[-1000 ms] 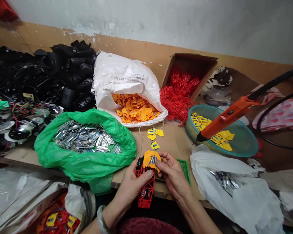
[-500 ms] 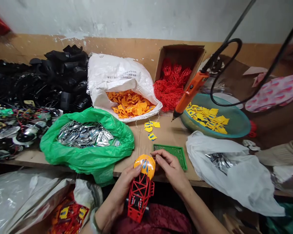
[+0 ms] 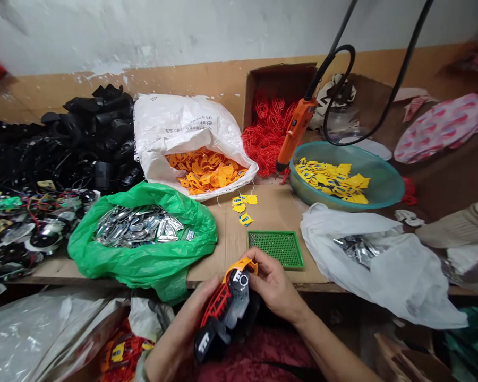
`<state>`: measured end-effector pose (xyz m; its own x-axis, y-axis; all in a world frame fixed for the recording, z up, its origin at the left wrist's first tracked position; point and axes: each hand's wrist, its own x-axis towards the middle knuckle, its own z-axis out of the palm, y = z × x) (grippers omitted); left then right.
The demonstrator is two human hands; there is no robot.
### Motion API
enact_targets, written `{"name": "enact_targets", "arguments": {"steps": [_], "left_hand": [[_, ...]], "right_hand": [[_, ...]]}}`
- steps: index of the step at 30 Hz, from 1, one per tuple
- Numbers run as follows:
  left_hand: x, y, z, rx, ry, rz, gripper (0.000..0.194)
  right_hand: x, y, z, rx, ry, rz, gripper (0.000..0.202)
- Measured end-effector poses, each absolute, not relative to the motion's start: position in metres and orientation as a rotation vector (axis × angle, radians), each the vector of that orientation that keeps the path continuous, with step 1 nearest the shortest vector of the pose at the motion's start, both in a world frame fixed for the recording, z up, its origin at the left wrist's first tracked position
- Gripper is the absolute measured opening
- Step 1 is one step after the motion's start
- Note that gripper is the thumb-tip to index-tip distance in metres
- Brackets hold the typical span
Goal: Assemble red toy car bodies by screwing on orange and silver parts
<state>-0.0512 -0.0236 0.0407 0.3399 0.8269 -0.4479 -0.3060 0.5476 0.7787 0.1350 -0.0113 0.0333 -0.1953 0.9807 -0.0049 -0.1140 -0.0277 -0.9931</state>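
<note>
A toy car (image 3: 233, 305) with an orange hood, red cage frame and black wheels is tilted on its side, held between both hands above my lap. My left hand (image 3: 201, 305) wraps round its left side; its fingertips are hidden behind the car. With thumb and fingers, my right hand (image 3: 273, 281) grips the orange front end near a wheel. Just beyond that hand lies a green perforated tray (image 3: 276, 248) with small screws in it. The orange electric screwdriver (image 3: 297, 132) hangs over the bench, touched by neither hand.
A green bag (image 3: 199, 217) of silvery parts stands left, with a white sack (image 3: 191, 119) of orange parts behind. Right are a teal basin (image 3: 388, 183) of yellow pieces and a white bag (image 3: 406, 297). Red frames (image 3: 266, 140) spill from a box; black parts (image 3: 99, 138) heap far left.
The car has been rolled from its top facing me onto its side, showing wheels and underside. My right hand has closed onto its front end. The hanging screwdriver appears more upright.
</note>
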Motion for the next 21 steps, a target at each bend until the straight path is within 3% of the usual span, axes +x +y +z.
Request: {"name": "enact_targets", "arguments": {"steps": [5, 8, 13, 21], "left_hand": [[-0.065, -0.018, 0.048, 1.125, 0.911, 0.775, 0.072], [-0.059, -0.024, 0.046, 1.127, 0.993, 0.799, 0.065], [-0.052, -0.030, 0.040, 1.009, 0.932, 0.793, 0.066], [-0.049, -0.035, 0.034, 0.886, 0.888, 0.855, 0.070]], "right_hand": [[0.138, -0.007, 0.034, -1.179, -1.350, 1.257, 0.009], [0.137, -0.009, 0.031, -1.140, -1.310, 1.318, 0.012], [0.139, -0.012, 0.024, -1.010, -1.070, 1.514, 0.033], [0.136, -0.014, 0.020, -0.962, -0.876, 1.540, 0.030]]}}
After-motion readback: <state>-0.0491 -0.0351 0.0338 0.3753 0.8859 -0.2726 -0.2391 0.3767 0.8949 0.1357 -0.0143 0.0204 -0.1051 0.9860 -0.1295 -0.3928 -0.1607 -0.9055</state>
